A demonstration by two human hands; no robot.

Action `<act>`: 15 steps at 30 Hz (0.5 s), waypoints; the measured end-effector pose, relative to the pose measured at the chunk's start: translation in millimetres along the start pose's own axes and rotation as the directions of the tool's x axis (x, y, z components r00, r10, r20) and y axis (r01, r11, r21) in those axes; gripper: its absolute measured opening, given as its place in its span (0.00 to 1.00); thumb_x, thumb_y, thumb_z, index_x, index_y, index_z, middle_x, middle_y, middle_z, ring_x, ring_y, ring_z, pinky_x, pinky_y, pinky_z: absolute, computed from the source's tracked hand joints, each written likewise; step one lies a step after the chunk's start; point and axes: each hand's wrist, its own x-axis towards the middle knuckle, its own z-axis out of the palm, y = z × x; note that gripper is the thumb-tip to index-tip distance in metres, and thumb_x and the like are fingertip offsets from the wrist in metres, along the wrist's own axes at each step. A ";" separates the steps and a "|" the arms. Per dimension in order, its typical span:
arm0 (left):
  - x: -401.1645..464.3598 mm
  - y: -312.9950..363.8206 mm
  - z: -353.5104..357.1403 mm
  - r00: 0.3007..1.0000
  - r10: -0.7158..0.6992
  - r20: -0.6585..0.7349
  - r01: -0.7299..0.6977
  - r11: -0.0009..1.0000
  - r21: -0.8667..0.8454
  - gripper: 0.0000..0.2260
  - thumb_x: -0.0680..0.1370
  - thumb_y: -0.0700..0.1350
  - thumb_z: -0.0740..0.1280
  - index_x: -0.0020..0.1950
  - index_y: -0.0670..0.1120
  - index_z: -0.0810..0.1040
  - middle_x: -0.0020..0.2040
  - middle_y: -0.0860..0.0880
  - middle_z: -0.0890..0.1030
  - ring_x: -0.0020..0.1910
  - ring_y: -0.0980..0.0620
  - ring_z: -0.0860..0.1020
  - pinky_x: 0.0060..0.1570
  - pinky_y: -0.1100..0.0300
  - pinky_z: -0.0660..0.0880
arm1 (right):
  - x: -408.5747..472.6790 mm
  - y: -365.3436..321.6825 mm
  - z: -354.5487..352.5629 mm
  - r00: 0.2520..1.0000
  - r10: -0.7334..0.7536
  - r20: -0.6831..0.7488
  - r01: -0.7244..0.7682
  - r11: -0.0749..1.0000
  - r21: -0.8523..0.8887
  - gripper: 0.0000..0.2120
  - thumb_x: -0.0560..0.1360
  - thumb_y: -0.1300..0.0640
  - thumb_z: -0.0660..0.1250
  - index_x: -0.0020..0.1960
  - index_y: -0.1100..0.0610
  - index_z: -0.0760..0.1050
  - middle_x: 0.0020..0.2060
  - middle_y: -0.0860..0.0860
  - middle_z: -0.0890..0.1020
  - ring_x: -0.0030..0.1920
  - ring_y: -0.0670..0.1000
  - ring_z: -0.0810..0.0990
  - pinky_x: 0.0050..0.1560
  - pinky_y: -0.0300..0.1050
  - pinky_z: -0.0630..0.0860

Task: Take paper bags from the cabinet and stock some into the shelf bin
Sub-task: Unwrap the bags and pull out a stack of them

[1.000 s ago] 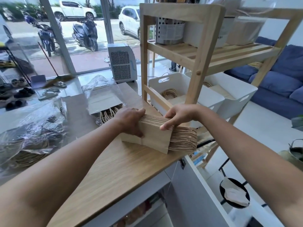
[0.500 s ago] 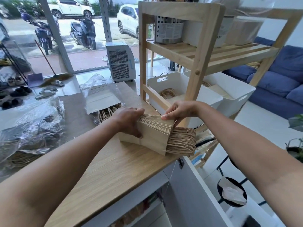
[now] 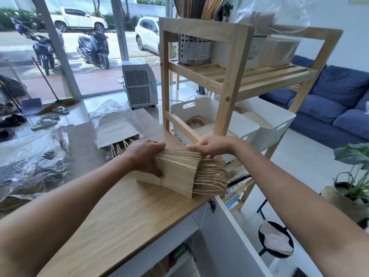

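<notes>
Dozens of flat paper bags (image 3: 175, 168) stand on edge in one thick bundle near the right end of the bench (image 3: 123, 212), their twisted-cord handles (image 3: 211, 176) fanned out past the bench edge. My left hand (image 3: 145, 156) grips the closed end of the bundle, fingers curled over the top edges and thumb down the near face. My right hand (image 3: 211, 145) pinches the top edges at the mouth end, fingertips curled in among the sheets as if parting off a share. Each bag is light, I judge, but so many together should have some heft, and the smooth paper faces will likely slide on one another if I squeeze only at one end. The stack looks stiff along its folded edges yet floppy across the middle, so I would clamp a portion from both faces near the centre, not by the cords, which could tangle or tear loose. The white shelf bin (image 3: 199, 108) sits just beyond, on the lower level of the wooden shelf (image 3: 229, 76), already holding a few bags, and another wrapped pack (image 3: 117, 128) lies on the bench behind my left hand.
</notes>
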 end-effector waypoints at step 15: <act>-40.8 -18.0 23.5 0.830 -0.557 -0.015 0.210 0.337 -0.918 0.26 0.53 0.54 0.83 0.47 0.54 0.79 0.41 0.58 0.82 0.40 0.59 0.80 0.37 0.68 0.74 | 27.5 13.2 53.4 0.967 -0.113 -0.228 0.243 0.682 0.690 0.56 0.63 0.50 0.80 0.79 0.54 0.47 0.75 0.59 0.63 0.75 0.58 0.63 0.74 0.55 0.60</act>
